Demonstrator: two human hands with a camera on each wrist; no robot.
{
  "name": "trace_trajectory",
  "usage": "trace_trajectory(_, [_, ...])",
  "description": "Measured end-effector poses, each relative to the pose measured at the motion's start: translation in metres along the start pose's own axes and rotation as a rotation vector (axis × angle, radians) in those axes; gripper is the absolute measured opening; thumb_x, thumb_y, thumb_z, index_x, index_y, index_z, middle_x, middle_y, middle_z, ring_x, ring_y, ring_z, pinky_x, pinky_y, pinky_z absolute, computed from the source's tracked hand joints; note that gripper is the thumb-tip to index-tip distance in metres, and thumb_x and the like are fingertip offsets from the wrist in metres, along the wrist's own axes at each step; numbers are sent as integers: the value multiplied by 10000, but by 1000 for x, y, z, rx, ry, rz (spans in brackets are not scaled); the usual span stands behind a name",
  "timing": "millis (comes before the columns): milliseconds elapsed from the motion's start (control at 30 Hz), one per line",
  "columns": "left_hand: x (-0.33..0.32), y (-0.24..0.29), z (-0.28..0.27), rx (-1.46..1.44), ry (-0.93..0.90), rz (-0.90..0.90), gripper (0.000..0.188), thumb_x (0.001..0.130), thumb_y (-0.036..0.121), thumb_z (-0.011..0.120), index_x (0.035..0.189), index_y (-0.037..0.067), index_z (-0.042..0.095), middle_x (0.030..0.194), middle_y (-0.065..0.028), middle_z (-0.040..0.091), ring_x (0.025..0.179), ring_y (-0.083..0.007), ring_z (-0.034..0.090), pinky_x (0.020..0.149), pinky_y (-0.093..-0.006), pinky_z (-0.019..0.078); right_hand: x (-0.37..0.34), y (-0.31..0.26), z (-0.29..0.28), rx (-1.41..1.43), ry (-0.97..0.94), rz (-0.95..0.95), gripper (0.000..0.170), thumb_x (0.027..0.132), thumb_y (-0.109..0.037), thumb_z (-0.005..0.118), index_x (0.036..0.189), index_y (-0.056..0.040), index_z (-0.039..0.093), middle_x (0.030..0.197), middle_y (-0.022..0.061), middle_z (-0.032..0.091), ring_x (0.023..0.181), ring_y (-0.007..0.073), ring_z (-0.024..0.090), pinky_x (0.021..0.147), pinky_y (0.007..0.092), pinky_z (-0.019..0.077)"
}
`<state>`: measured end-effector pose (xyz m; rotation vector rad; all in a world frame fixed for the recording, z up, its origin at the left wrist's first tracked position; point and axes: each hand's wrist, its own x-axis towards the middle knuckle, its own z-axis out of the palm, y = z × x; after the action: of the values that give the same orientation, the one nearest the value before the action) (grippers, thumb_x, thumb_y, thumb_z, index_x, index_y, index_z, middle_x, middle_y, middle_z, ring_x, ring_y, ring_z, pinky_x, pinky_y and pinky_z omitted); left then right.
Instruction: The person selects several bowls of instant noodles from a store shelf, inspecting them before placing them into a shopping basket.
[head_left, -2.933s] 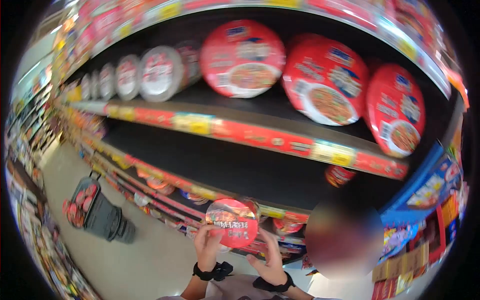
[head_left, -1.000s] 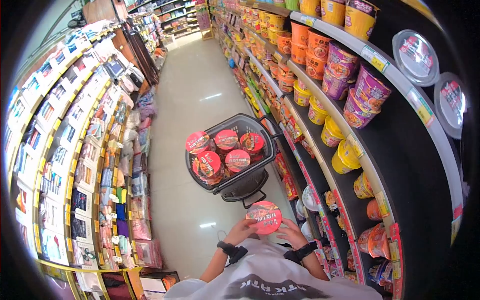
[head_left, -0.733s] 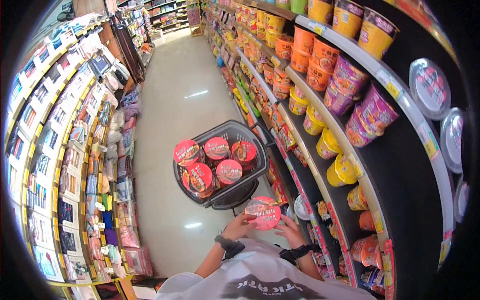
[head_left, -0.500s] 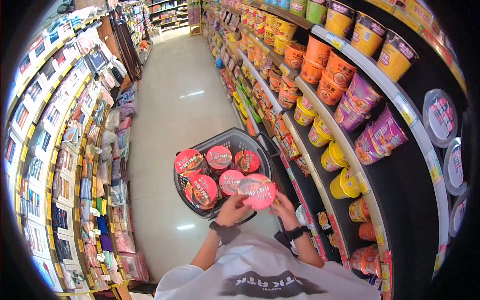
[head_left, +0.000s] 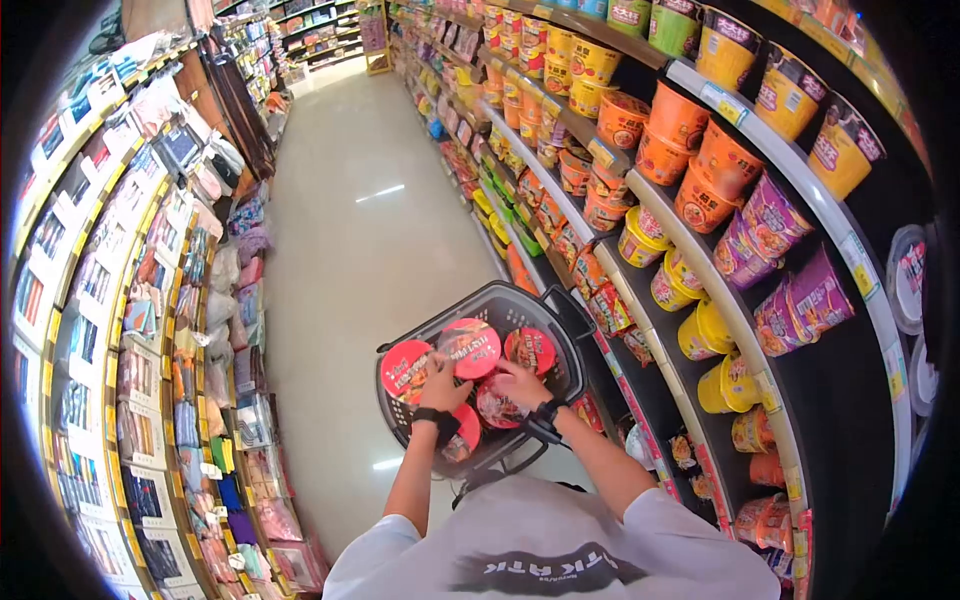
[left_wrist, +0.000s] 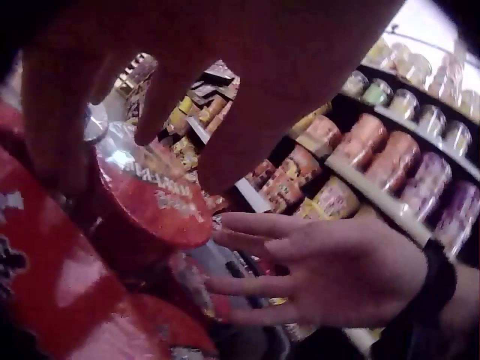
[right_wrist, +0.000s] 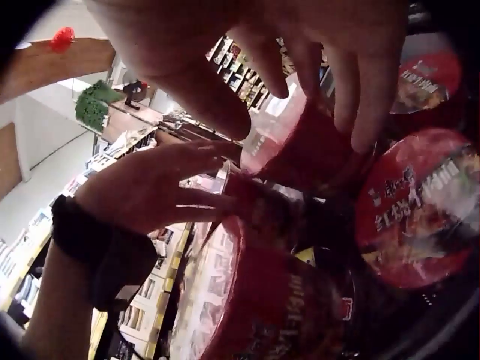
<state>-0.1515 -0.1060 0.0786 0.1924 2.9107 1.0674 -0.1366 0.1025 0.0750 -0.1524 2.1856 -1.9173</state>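
Note:
In the head view a red-lidded bowl is above the back middle of a dark basket. My left hand grips its near left side; in the left wrist view its fingers and thumb lie around the bowl. My right hand is at the near right side, its fingers fairly straight and spread; whether it bears any weight, I cannot tell. Matching bowls stand around it in the basket, one left, one right, two nearer, partly covered by my hands and wrists.
Shelves of noodle cups run along the right, their edges close to the basket's handle. Racks of packaged goods line the left. Between them a pale tiled aisle stretches away.
Both hands have moved forward from near my shirt to over the basket, bringing the bowl with them. The right fingers are now straighter. My view has turned from the bowl shelf to the aisle.

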Motion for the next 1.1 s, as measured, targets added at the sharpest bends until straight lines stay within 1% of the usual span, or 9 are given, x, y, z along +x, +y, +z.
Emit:
trace_trajectory(200, [3,35,-13,23,-182,47,568,754,313,676,1239,65,514,1462,-245,260,1085,-431,546,879,-463,490,-80,0,-15,149,-200,317,430,884,-153,587,1293,-44,507,1154,62,600,995,142,581,823,263,475])
trace_trajectory(533, [22,40,29,179,-315,133,752,764,325,663,1395,68,344,1507,-254,131,1184,-466,462,915,-473,467,-343,167,-48,-311,404,1000,382,775,-301,628,1106,-113,648,822,70,670,772,165,644,656,295,529])
trace_trajectory(567, [22,40,32,205,-342,84,815,757,335,676,1426,76,289,1506,-264,121,1201,-475,442,926,-474,460,-363,155,-46,-49,528,1202,347,780,-337,585,1029,-110,669,966,93,685,878,286,647,780,371,525])
trace_trajectory(700, [23,37,37,255,-319,129,832,711,309,734,1400,66,336,1469,-320,174,1237,-476,403,976,-457,422,-442,224,-43,-240,365,1055,224,787,-281,548,861,-104,665,867,79,691,804,263,654,717,393,529])
trace_trajectory(800, [12,67,33,286,-293,95,746,700,305,715,1336,37,433,1364,-380,327,1244,-475,396,1004,-467,390,-467,221,-37,146,666,1220,203,783,-249,540,832,-96,663,864,79,690,838,259,648,704,396,526])
trace_trajectory(900, [-14,96,59,363,-175,381,525,687,242,719,1142,19,582,1240,-309,479,1074,-429,546,874,-458,474,-509,325,-25,-951,162,530,203,799,-219,521,802,-72,660,821,75,686,727,233,668,601,389,536])
trace_trajectory(1000, [-65,174,86,483,-453,545,288,700,226,690,913,35,656,881,-203,647,856,-389,617,752,-459,497,-528,254,-46,-8,623,1009,205,805,-191,499,788,-54,650,784,76,667,632,212,653,551,392,533])
trace_trajectory(1067, [-127,230,107,264,-483,732,282,722,258,667,918,56,656,909,-192,651,861,-378,621,759,-448,498,-562,405,-38,297,787,729,201,801,-193,499,782,-52,641,766,65,657,635,203,646,552,369,535])
trace_trajectory(1100, [-155,255,120,198,-590,840,287,725,265,665,926,60,657,928,-194,652,876,-376,621,773,-442,496,-573,380,-45,107,754,723,202,803,-197,502,787,-55,645,764,60,657,638,197,648,547,361,535])
